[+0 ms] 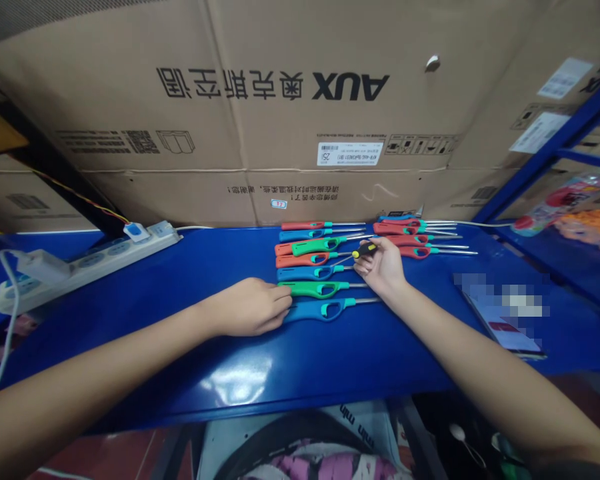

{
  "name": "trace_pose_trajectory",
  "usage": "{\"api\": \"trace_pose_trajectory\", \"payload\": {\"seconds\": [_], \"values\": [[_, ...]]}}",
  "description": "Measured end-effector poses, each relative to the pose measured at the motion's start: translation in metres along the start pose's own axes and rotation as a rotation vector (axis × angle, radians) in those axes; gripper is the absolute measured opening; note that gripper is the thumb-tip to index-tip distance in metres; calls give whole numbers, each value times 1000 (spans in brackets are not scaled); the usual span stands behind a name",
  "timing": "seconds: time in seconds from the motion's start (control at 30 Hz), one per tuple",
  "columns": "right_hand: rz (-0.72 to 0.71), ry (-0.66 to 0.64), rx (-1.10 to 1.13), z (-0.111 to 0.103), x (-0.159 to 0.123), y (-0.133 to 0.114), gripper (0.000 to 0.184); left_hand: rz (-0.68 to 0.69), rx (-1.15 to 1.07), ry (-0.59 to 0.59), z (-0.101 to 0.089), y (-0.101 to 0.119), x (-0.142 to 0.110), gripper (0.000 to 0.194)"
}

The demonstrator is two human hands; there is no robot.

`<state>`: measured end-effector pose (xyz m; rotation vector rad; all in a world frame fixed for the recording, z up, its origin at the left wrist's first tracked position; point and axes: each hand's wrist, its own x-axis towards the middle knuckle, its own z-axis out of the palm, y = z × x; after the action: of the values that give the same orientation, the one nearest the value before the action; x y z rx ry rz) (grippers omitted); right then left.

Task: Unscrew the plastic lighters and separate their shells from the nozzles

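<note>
The lighters (pixel 300 260) lie in close rows, red, orange, green and blue, across the middle and right of the far half of the counter (pixel 180 360), their metal nozzles pointing right. The right hand (pixel 383 268) pinches a small screwdriver (pixel 365 251) by its black-and-yellow handle between fingers and thumb, its thin shaft slanting left over the rows. The left hand (pixel 247 307) lies curled at the butt ends of a green lighter (pixel 310 289) and a blue lighter (pixel 320 309); whether its grip holds either, I cannot tell. With so light a pinch, the screwdriver could slip and drop among the lighters, scattering them. Since they lie nearly touching, a careless sweep of either hand could knock neighbours out of line, perhaps toward the phone (pixel 505 320) near the counter's right side.
</note>
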<state>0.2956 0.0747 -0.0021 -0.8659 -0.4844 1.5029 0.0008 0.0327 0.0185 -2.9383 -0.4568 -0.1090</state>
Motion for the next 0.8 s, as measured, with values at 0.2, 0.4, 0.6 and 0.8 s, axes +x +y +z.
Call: {"api": "trace_pose_trajectory", "payload": {"seconds": [0.2,0.4,0.6,0.8], "values": [[-45,-13,113,3,-9,-5,7,-36,-27,31,0,3,3,29],[-106,109,210,1,-11,-13,15,-321,-97,-122,-6,13,6,31],[-137,195,251,3,-14,-22,16,-379,30,-202,-16,23,11,29],[-124,208,238,5,-16,-23,12,-347,97,-238,-16,28,13,24]]}}
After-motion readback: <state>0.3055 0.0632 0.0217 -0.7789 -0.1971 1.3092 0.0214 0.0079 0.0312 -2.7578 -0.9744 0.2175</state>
